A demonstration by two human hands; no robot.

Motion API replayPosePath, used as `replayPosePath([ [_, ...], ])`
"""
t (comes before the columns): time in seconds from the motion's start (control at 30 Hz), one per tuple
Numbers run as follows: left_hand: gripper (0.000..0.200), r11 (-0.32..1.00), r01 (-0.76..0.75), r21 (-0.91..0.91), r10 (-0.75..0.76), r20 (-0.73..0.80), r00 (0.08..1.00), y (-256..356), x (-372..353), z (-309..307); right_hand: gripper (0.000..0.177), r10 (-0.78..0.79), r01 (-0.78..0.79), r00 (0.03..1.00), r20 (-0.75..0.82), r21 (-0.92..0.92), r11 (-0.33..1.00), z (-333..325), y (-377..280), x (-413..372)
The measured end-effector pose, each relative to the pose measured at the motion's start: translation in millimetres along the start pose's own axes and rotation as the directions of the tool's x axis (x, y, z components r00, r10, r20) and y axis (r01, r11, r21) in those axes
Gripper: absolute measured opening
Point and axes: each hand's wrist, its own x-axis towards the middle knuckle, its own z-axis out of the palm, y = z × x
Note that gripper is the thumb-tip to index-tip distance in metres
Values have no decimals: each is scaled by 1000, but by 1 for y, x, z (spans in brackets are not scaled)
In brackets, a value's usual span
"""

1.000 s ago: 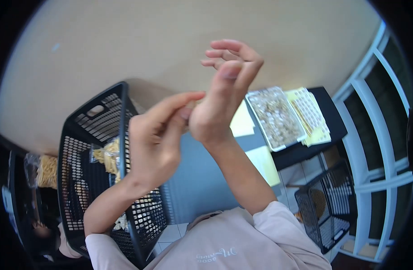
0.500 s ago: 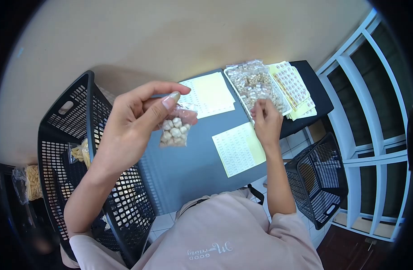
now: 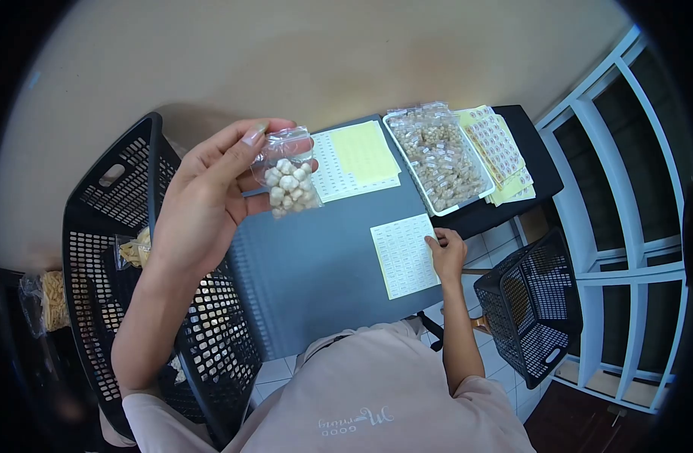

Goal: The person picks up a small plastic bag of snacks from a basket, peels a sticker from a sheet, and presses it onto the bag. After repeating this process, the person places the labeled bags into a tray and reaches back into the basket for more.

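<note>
My left hand [image 3: 210,181] is raised over the left part of the grey table [image 3: 316,264] and pinches the top of a small clear bag [image 3: 290,181]. Round whitish pieces fill the bag's lower part. At the right edge of a printed label sheet [image 3: 403,257], my right hand [image 3: 447,253] has its thumb and fingers closed on the sheet's border. This sheet lies near the table's front right edge.
A white tray [image 3: 484,167] of small filled bags stands at the back right, beside stacked sticker sheets [image 3: 497,143]. More label sheets [image 3: 361,155] lie at the back. Black crates stand left [image 3: 218,325] and right [image 3: 531,302].
My right hand has moved from the tray down to the label sheet's right edge. My left hand has shifted slightly up and left with the bag, which now shows more fully.
</note>
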Motion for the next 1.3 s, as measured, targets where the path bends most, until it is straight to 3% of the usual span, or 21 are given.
replayPosePath([
  [0.4,34,1000,-12,16,13,-22,1000,0,-1,-2,18,90,-76,986,-140,103,992,17,6,-7],
  [0.7,34,1000,-5,21,6,-24,1000,-1,-1,-1,12,177,-166,973,-148,81,983,25,15,0],
  [0.93,33,999,-18,38,19,-37,999,-1,-2,-1,17,179,-173,968,-175,49,984,27,9,0],
  [1.03,33,998,-25,56,27,-31,999,-1,-2,-2,19,79,-88,970,-228,-32,996,25,14,0],
  [1.3,32,998,-22,57,23,-30,999,-1,-2,-1,13,220,-194,958,-185,147,970,25,17,4],
])
